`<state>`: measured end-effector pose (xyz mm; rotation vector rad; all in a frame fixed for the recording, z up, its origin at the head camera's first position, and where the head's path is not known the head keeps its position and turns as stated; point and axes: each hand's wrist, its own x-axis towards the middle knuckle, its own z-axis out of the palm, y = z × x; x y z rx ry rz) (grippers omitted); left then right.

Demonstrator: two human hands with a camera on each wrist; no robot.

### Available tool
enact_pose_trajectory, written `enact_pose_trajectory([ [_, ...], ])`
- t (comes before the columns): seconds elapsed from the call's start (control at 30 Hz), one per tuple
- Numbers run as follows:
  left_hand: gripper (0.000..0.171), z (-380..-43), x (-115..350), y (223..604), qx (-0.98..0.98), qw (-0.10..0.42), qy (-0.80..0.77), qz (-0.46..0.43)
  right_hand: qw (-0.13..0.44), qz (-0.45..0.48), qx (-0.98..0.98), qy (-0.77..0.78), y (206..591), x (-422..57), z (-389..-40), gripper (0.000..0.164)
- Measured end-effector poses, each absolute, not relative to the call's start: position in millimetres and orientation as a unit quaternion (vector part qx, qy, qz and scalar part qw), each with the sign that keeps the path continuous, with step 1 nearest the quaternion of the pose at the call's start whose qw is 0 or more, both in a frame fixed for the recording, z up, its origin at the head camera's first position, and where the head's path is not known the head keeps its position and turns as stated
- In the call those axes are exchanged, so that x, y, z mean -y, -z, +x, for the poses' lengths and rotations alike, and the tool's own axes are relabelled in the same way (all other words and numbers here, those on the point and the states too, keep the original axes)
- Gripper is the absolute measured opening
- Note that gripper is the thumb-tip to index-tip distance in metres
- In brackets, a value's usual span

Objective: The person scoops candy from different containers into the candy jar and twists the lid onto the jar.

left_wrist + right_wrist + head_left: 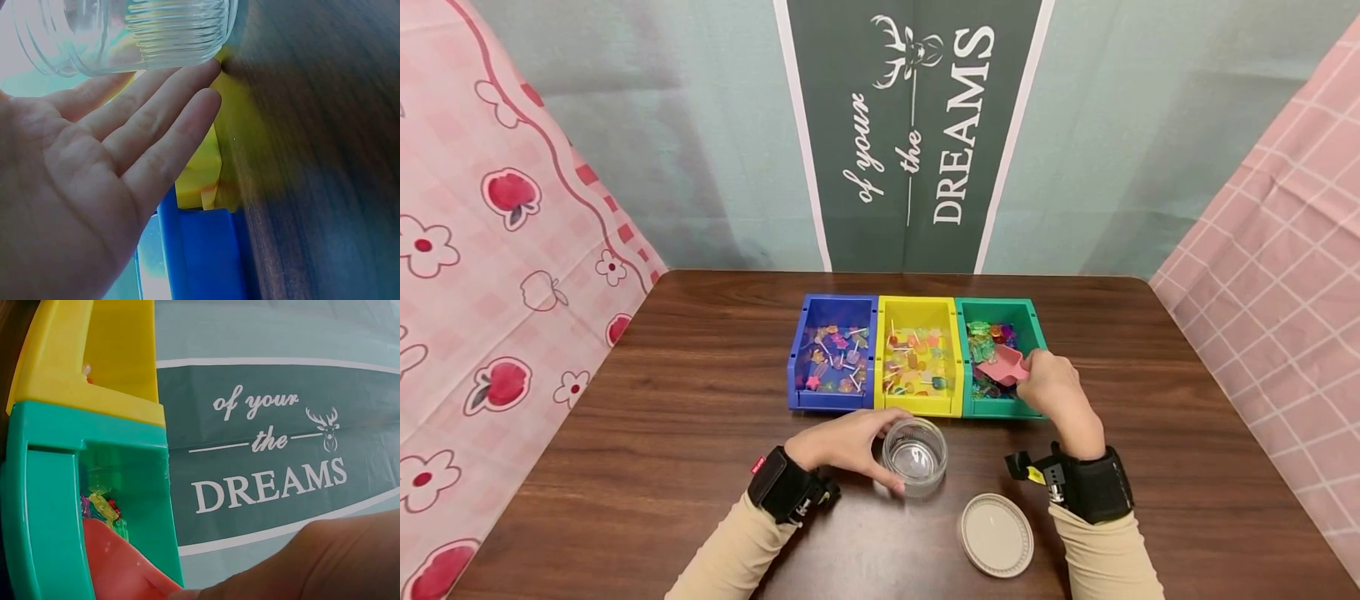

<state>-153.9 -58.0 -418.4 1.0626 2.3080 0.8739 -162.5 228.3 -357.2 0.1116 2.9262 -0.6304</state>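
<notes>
Your right hand (1054, 388) pinches the shovel-shaped pink plastic scoop (1002, 367) in the green rectangular plastic bin (1000, 408) at the right; it looks light and stiff, best held behind its blade. Your left hand (844, 442) spreads nearly straight fingers (169, 150) along the left of the clear, round, ridged jar (915, 460) nearer you; that seems rigid, slippery, perhaps fragile: cradle its sides

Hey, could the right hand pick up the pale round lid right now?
Probably not freely: the right hand grips the pink scoop in the green bin, though nothing covers the lid.
</notes>
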Motion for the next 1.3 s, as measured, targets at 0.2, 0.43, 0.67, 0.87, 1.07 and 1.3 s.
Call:
enact_pose_trajectory([
  [0.2,0.088,-154.9,57.8,419.0,-0.836,0.228,-0.318,0.386,0.073,0.033,-0.969,0.233,356.8,-229.4,-160.9,0.035],
  [0.43,0.088,-155.4,57.1,419.9,-0.836,0.228,-0.314,0.388,0.066,0.028,-0.965,0.252,358.8,-230.6,-160.6,0.032],
  [0.67,0.086,-155.3,57.3,420.4,-0.835,0.227,-0.319,0.387,0.061,0.040,-0.962,0.262,367.6,-229.2,-167.7,0.031],
  [0.87,0.087,-154.8,57.4,421.8,-0.838,0.222,-0.314,0.388,0.053,0.052,-0.962,0.263,379.1,-226.0,-175.4,0.031],
  [1.07,0.088,-154.3,57.7,422.3,-0.840,0.222,-0.313,0.384,0.071,0.076,-0.967,0.232,385.1,-221.4,-180.6,0.019],
  [1.3,0.088,-154.1,57.5,421.7,-0.839,0.227,-0.316,0.380,0.080,0.085,-0.973,0.200,391.3,-216.4,-184.4,0.014],
])
